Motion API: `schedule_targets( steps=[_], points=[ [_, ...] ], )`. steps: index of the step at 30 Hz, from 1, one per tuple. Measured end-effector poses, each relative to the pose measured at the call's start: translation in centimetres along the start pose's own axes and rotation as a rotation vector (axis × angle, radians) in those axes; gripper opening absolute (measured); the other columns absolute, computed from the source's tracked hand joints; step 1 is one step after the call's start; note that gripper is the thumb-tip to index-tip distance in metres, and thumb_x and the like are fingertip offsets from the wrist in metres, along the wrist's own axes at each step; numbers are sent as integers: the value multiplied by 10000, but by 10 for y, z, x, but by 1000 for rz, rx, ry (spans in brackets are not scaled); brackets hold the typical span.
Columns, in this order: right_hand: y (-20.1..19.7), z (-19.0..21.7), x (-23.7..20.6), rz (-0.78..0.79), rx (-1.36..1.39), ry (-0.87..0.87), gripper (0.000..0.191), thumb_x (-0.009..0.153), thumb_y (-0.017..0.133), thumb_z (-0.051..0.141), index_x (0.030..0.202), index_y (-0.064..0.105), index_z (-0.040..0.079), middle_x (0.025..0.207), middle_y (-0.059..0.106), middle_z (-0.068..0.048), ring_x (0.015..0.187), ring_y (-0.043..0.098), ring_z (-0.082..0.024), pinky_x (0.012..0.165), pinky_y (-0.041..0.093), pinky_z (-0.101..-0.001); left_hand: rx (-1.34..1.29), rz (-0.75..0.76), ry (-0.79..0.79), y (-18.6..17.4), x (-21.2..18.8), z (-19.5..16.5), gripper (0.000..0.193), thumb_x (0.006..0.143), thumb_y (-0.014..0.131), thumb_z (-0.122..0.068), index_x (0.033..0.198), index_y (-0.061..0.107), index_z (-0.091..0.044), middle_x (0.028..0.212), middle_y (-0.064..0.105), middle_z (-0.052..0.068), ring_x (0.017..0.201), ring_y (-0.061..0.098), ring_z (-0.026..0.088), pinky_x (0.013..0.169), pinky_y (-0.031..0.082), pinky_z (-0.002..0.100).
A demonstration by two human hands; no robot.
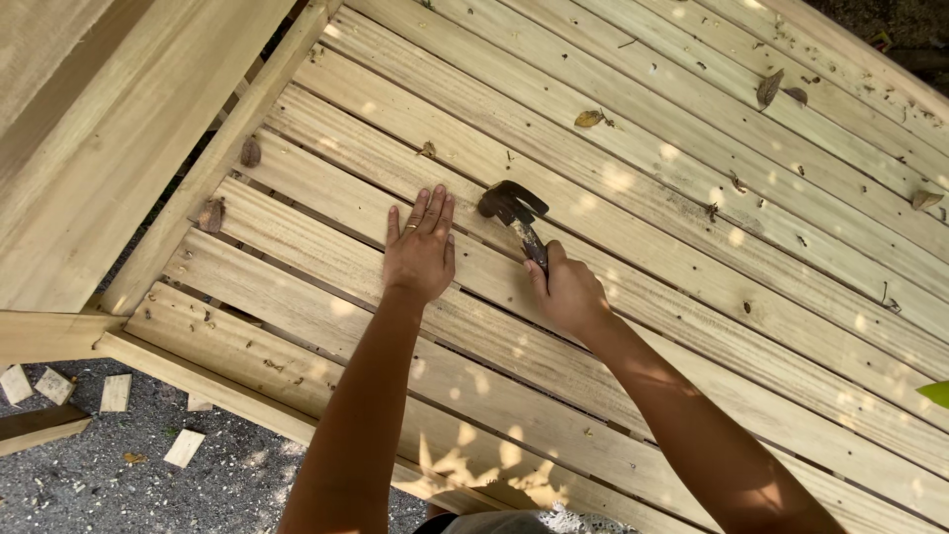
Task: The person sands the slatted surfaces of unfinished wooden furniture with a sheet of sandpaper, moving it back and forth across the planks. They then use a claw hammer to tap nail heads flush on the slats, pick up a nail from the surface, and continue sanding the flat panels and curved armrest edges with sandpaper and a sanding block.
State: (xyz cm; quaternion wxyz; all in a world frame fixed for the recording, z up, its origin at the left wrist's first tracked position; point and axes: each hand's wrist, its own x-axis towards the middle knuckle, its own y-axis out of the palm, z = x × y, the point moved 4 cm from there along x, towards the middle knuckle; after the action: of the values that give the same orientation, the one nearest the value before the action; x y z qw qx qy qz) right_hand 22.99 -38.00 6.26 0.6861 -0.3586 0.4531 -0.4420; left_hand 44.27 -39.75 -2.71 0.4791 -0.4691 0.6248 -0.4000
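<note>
My right hand [568, 292] grips the handle of a dark claw hammer [514, 210], whose head rests near the surface of a pale wooden deck board [326, 213]. My left hand [420, 252] lies flat, fingers together and extended, on the same plank just left of the hammer head. A ring shows on one finger. The boards run diagonally with narrow gaps between them.
Dry leaves [589, 119] and small debris are scattered over the deck boards. A thick wooden beam [109, 119] crosses the upper left. Below the deck edge, small wood offcuts [116, 393] lie on grey gravel [89, 485] at the lower left.
</note>
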Motion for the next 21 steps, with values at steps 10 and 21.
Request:
schedule_targets(
  steps=[10, 21],
  points=[
    [-57, -10, 20, 14, 444, 125, 405, 1045, 505, 433, 963, 561, 40, 604, 592, -100, 488, 596, -189, 495, 496, -370, -92, -57, 19, -18, 41, -18, 666, 1038, 302, -380, 1645, 115, -181, 1725, 23, -34, 1572, 28, 208, 1258, 7, 552],
    [-56, 8, 42, -209, 192, -12, 362, 1067, 482, 355, 1105, 512, -4, 673, 647, -159, 538, 648, -277, 481, 491, -426, -9, 26, 32, -25, 53, -25, 662, 1033, 247, -365, 1641, 48, -195, 1720, -28, -60, 1573, -10, 161, 1257, -6, 531]
  ],
)
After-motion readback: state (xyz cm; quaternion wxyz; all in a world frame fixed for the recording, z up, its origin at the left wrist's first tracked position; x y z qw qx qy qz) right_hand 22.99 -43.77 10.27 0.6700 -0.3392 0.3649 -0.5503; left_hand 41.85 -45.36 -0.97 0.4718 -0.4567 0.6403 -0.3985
